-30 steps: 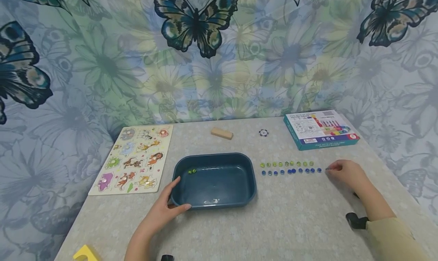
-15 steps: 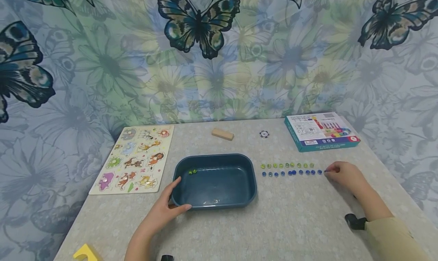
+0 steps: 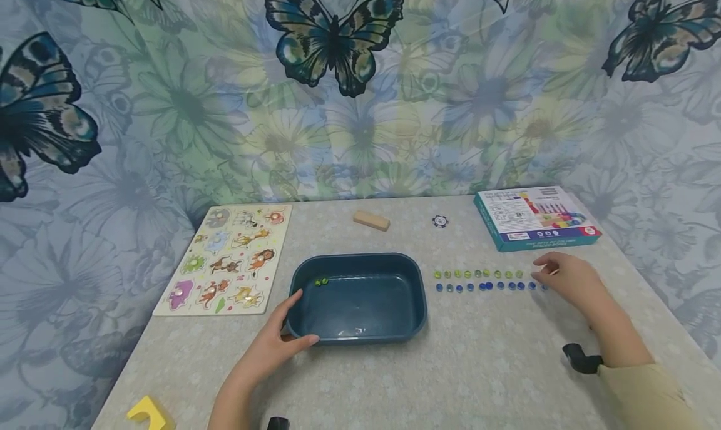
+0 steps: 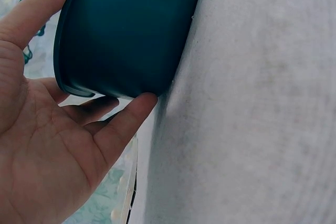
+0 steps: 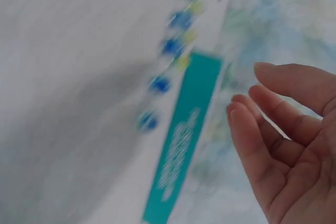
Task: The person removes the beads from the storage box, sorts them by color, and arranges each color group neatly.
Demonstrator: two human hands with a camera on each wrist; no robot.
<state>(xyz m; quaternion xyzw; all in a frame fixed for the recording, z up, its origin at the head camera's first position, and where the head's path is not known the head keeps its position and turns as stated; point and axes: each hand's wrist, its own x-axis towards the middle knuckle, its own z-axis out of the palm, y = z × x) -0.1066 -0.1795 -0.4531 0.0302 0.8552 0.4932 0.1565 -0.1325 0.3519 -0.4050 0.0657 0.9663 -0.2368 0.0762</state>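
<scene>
A dark teal plastic basin stands mid-table with a few small green glass beads inside near its back left. My left hand grips its front left corner, thumb at the front rim and fingers along the left side. In the left wrist view, fingers of the left hand touch the basin wall. To the right lie a row of green beads and, in front, a row of blue beads. My right hand hovers over the right end of the blue row, holding nothing.
A teal-edged box lies at the back right. A wooden block and a patterned poker chip are at the back. An animal peg puzzle board lies left. A yellow arched block sits at the front left.
My right hand has let go of a blue bead at the right end of the row and lifted away from the table. The left hand keeps its grip on the basin.
</scene>
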